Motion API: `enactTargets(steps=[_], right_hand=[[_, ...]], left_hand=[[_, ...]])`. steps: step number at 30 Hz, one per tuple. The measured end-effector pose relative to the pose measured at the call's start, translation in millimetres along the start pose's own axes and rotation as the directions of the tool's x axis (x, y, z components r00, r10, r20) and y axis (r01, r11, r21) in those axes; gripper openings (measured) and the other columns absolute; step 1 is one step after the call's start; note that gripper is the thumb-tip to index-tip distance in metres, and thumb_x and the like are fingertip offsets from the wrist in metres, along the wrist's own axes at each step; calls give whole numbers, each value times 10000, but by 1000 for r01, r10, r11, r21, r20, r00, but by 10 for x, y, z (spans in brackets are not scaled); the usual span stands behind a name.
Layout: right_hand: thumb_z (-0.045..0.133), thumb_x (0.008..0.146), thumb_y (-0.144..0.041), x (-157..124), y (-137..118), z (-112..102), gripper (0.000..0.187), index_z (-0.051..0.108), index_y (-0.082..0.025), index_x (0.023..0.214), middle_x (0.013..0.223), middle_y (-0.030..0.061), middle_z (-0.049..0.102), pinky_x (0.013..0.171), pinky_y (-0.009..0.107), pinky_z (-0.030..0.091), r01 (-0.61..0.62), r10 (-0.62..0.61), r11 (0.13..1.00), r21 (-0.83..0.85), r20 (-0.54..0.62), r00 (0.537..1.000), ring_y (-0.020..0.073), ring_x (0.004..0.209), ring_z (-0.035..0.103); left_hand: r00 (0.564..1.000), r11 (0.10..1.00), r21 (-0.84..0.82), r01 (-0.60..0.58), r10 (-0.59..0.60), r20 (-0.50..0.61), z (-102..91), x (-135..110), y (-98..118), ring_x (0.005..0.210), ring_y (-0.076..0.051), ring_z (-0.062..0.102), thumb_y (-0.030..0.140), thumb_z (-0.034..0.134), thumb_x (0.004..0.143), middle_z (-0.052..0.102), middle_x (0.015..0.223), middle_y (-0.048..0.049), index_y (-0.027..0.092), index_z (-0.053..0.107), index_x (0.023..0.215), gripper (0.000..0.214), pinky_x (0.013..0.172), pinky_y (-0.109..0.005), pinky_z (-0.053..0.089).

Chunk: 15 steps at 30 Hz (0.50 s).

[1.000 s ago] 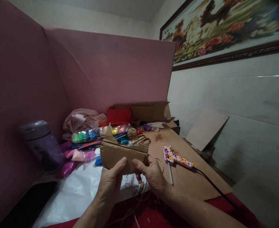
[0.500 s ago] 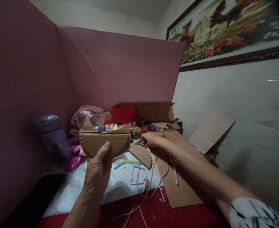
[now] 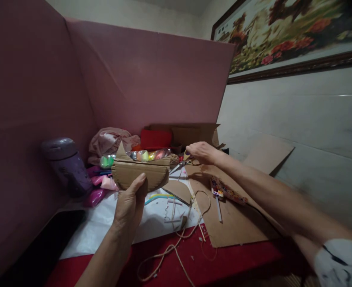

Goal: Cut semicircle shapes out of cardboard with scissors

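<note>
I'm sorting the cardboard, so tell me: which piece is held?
The piece with the pointed tip, gripped by the left hand; the half-round piece and large sheet under the glue gun lie unheld.

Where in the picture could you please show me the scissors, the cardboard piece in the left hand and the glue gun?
Scissors (image 3: 178, 167): head view, on the blades.
Cardboard piece (image 3: 129, 172): head view, on the panel below the crease.
Glue gun (image 3: 229, 192): head view, on the patterned casing.

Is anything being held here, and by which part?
The left grip holds the cardboard piece at the middle of its lower edge; the right grip holds the scissors by the handle end.
</note>
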State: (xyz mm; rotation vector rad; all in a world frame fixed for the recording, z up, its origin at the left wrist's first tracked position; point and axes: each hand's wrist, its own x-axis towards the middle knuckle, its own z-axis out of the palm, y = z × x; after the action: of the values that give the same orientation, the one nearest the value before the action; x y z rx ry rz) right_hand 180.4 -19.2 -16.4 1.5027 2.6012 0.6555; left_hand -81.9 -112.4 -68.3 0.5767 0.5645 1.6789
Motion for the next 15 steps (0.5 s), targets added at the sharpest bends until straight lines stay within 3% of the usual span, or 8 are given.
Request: enactTargets(steps=[5, 7, 8, 9, 11, 12, 13, 15], right_hand=[[533, 747, -141, -483, 264, -132, 399, 502, -163, 1145, 927, 102, 618, 603, 266, 348, -71, 70, 997, -9, -71, 995, 220, 801, 575], [518, 752, -154, -692, 248, -126, 513, 432, -197, 1256, 934, 77, 609, 570, 253, 360, -137, 150, 985, 107, -130, 980, 190, 744, 570], [517, 758, -171, -791, 192, -117, 530, 415, -204, 1277, 887, 53, 602, 566, 248, 374, -165, 222, 940, 297, -169, 960, 169, 704, 560], [514, 775, -220, -886, 102, -106, 517, 409, -208, 1281, 793, 19, 581, 547, 244, 386, -179, 310, 828, 532, -168, 936, 148, 633, 541], [557, 770, -381, -1069, -161, -92, 546, 387, -203, 1258, 691, -24, 513, 471, 230, 400, -182, 431, 415, 891, -17, 902, 122, 524, 501], [584, 748, -440, -1161, -321, -90, 565, 386, -205, 1222, 676, -37, 494, 433, 222, 400, -185, 442, 182, 966, 87, 893, 105, 477, 474], [587, 731, -497, -1254, -485, -92, 557, 404, -206, 1168, 632, -54, 460, 372, 206, 364, -192, 423, 6, 981, 171, 890, 86, 412, 417], [566, 714, -589, -1442, -793, -107, 555, 455, -203, 1097, 644, -39, 464, 348, 192, 343, -192, 308, -171, 967, 237, 922, 78, 412, 400]], left_hand=[[999, 999, 1, -38, 38, 29, 15, 10, 21, 932, -157, 642, -12, 669, 646, 691, 1022, -2, 242, 598, 1103, 527, 794, -242, 539], [999, 1000, -6, -24, 25, 42, 26, 4, 44, 908, -156, 649, -9, 652, 663, 699, 1003, -2, 234, 607, 1092, 496, 791, -248, 541], [999, 1000, -12, -12, 12, 50, 28, -1, 55, 899, -155, 651, -6, 642, 673, 702, 997, -3, 230, 608, 1092, 482, 794, -251, 541], [998, 1000, -20, 4, -3, 61, 27, -8, 64, 897, -154, 652, -3, 633, 684, 703, 995, -4, 228, 608, 1097, 474, 801, -254, 540], [995, 999, -35, 39, -36, 93, 20, -24, 72, 913, -155, 648, 6, 622, 702, 702, 1004, -10, 222, 602, 1117, 468, 826, -257, 529], [992, 998, -40, 56, -51, 111, 14, -34, 72, 927, -157, 644, 13, 620, 710, 700, 1015, -15, 218, 597, 1128, 467, 840, -259, 524], [990, 997, -41, 69, -63, 128, 7, -43, 69, 943, -162, 640, 20, 618, 717, 696, 1026, -20, 215, 592, 1139, 466, 850, -263, 520], [985, 995, -36, 88, -81, 153, -7, -57, 61, 970, -172, 631, 29, 618, 724, 692, 1041, -25, 215, 583, 1157, 472, 867, -277, 514]])
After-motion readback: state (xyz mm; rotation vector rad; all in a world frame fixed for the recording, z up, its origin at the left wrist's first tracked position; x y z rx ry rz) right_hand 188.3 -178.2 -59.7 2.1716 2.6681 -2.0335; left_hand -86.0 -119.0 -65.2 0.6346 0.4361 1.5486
